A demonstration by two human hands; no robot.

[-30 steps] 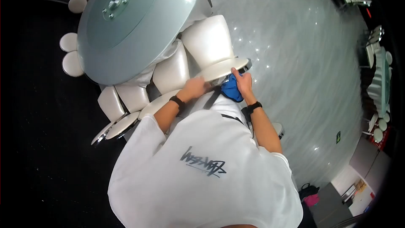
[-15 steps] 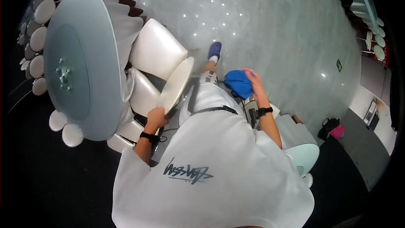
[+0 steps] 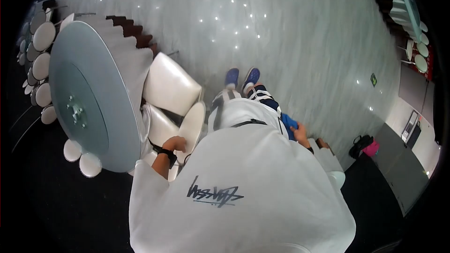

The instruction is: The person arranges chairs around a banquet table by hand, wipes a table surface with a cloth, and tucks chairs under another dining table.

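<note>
My left hand (image 3: 175, 144), with a black band on the wrist, is closed at the near edge of a white chair's rounded backrest (image 3: 191, 124). The fingertips are partly hidden. Low at my right side, my right hand (image 3: 300, 134) grips a bunched blue cloth (image 3: 288, 121), which is partly hidden by my shirt and shorts. Two more white chair parts, a broad backrest (image 3: 172, 84) and a seat (image 3: 161, 124), stand against the table at my left.
A round glass-topped table (image 3: 119, 107) with a grey skirt stands at my left. White stools (image 3: 44, 36) line its far side. Glossy grey floor (image 3: 300, 42) spreads ahead of my blue shoes (image 3: 251, 76). Black and pink bags (image 3: 370, 148) lie by the right wall.
My right hand has drawn the blue cloth back and down beside my hip. Both shoes now show side by side, where one showed before. The left hand stays at the chair.
</note>
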